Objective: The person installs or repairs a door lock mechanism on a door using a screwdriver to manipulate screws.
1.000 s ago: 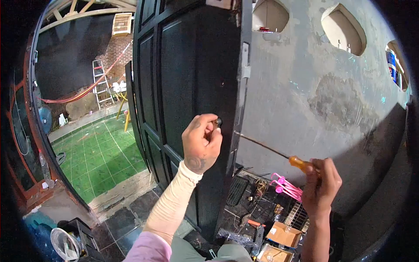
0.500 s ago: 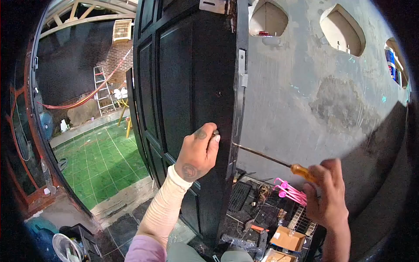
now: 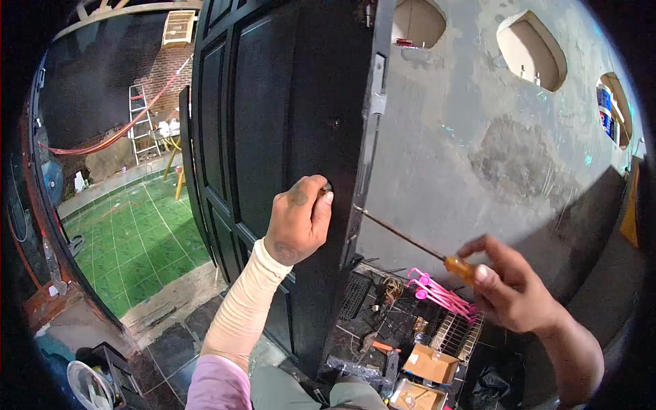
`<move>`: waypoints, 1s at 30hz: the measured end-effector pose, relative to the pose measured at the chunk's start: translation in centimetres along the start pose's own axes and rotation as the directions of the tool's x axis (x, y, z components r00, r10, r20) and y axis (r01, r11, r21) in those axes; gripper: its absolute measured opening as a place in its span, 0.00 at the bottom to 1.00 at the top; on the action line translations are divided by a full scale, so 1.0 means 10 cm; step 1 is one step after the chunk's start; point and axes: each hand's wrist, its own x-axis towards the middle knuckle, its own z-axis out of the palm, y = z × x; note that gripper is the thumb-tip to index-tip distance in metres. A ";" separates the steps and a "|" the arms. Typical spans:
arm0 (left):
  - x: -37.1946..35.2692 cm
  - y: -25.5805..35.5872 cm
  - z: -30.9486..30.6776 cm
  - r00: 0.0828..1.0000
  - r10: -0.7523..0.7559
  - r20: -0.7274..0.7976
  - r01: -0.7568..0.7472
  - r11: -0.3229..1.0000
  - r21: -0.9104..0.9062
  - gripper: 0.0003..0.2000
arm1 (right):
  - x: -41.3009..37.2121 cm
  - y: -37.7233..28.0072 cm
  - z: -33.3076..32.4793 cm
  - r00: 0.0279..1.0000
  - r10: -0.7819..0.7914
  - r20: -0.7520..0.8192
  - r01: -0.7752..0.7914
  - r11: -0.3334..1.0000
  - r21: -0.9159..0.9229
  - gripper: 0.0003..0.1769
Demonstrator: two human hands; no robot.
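Observation:
A dark panelled door (image 3: 266,89) stands open in front of me, its edge towards my right. My left hand (image 3: 298,222) is closed in a pinch at the door's face, on a small dark metal piece (image 3: 327,186) that looks like the end of a lock cylinder; the fingers hide most of it. In my right hand (image 3: 512,287) is a screwdriver (image 3: 458,268) with an amber handle, held between thumb and fingers. Its long shaft slants up to the left, and the tip meets the door's edge. A metal lock plate (image 3: 378,102) sits higher on that edge.
Below on the dark tiled floor lie a hammer (image 3: 380,346), open cardboard boxes (image 3: 432,363), pink plastic hooks (image 3: 441,295) and a wire rack (image 3: 456,335). A grey wall (image 3: 451,157) with niches rises at right. Left of the door, a doorway leads to green tiles (image 3: 137,239).
The view has shifted, so the door and both hands appear further left. My right hand's fingers have changed their hold round the screwdriver handle. The left hand keeps its pinch.

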 end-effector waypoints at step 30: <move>-0.01 -0.13 0.09 0.982 0.178 -0.069 -0.175 0.983 0.049 0.11 | 0.21 -0.12 -0.01 0.972 0.224 0.069 -0.233 0.901 0.365 0.13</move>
